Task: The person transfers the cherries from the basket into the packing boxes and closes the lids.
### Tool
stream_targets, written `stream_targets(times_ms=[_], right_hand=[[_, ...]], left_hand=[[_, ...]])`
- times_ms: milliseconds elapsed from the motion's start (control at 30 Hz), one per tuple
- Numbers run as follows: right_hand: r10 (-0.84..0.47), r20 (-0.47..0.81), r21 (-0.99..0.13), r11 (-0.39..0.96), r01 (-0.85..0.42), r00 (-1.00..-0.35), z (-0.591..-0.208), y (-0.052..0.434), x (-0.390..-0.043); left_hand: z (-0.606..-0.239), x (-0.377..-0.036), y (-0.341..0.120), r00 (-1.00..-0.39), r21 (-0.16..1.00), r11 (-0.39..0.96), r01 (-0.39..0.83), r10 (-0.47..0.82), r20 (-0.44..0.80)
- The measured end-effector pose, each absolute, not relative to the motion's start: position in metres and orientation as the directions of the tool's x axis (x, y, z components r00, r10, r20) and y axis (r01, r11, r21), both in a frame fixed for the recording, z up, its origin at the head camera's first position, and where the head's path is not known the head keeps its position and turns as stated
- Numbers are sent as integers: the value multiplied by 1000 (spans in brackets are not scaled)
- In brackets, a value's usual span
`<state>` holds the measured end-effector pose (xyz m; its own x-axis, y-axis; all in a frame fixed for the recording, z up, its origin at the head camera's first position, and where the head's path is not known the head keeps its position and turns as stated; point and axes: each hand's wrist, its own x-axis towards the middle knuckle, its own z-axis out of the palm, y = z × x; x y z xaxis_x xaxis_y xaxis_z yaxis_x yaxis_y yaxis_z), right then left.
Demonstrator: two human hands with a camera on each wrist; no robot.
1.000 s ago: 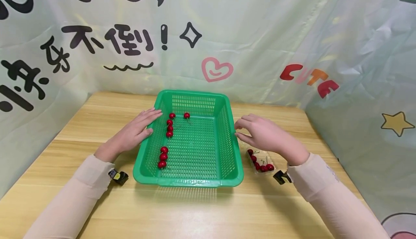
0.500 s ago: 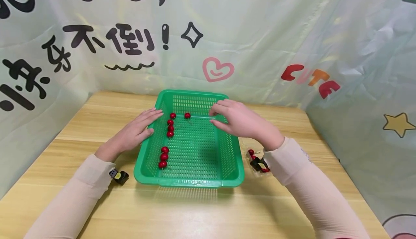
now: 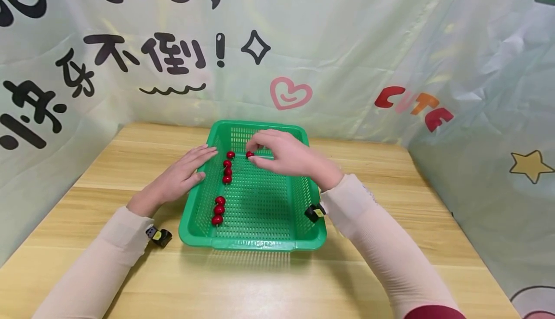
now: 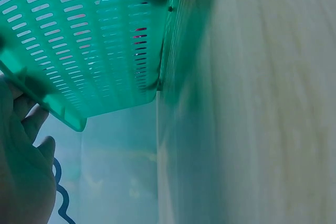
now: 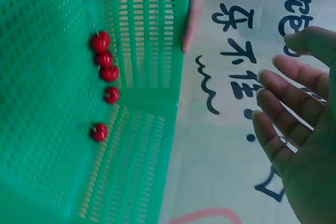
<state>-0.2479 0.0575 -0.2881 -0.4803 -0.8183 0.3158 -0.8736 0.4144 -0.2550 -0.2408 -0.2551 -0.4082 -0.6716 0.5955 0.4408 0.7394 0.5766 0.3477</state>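
Note:
A green plastic basket (image 3: 256, 245) with perforated walls sits on the table. Several red cherries (image 3: 219, 209) line its left side, and a lone cherry (image 5: 98, 132) lies by the far wall. Over the far part of the basket, my right hand (image 3: 286, 155) has its fingertips overlapping that cherry in the head view. The right wrist view shows this hand (image 5: 302, 119) with relaxed, spread fingers and nothing between them, above the basket. My left hand (image 3: 175, 177) rests on the left rim with fingers extended; the left wrist view shows its fingers (image 4: 34, 121) at the rim.
The wooden table (image 3: 130, 280) stretches around the basket. A printed cloth (image 3: 347, 59) hangs behind and at both sides. Small black cameras hang under the left wrist (image 3: 158, 236) and right wrist (image 3: 314, 212). The right forearm (image 3: 381, 242) crosses the basket's right rim.
My right hand has moved left from outside the right rim to over the far cherry. Its sleeve now covers the small clear box of cherries on the right. The left hand stays put.

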Motion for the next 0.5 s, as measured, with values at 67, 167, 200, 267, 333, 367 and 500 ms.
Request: stream_targets(times_ms=[67, 167, 200, 267, 333, 367, 500], right_hand=[[-821, 313, -282, 400, -872, -478, -291, 49, -250], [-822, 318, -316, 377, -871, -472, -295, 38, -252], [-821, 316, -328, 376, -867, -475, -297, 35, -253], [-819, 310, -350, 374, -859, -483, -300, 30, -255], [-817, 294, -371, 381, -847, -497, -305, 24, -257], [-816, 284, -382, 385, -840, -503, -307, 21, -258], [-816, 233, -429, 403, -809, -530, -317, 10, -263]], left_hand=[[-409, -241, -255, -670, 350, 574, 741, 595, 444], [-409, -241, -254, -668, 353, 569, 743, 597, 444], [-408, -241, -254, -669, 354, 570, 742, 596, 443], [-407, -241, -254, -671, 356, 570, 741, 596, 442], [-406, -241, -254, -677, 361, 574, 736, 595, 433], [-406, -241, -255, -679, 362, 575, 734, 594, 432], [-408, -241, -257, -683, 367, 576, 730, 593, 428]])
